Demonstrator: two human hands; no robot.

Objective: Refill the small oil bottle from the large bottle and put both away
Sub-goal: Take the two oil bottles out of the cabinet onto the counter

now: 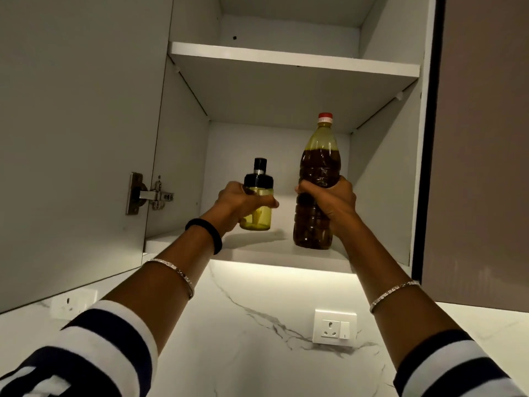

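At frame centre the small bottle (pixel 257 220) is gripped by the left hand (pixel 242 200) and the large bottle (pixel 319 159) by the right hand (pixel 333 200), both upright, apart, at the lower shelf (pixel 266 253).

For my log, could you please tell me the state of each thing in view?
Small bottle: capped, upright, gripped by left hand.
Large bottle: capped, upright on the bottom shelf, gripped by right hand.
Cupboard door: open.
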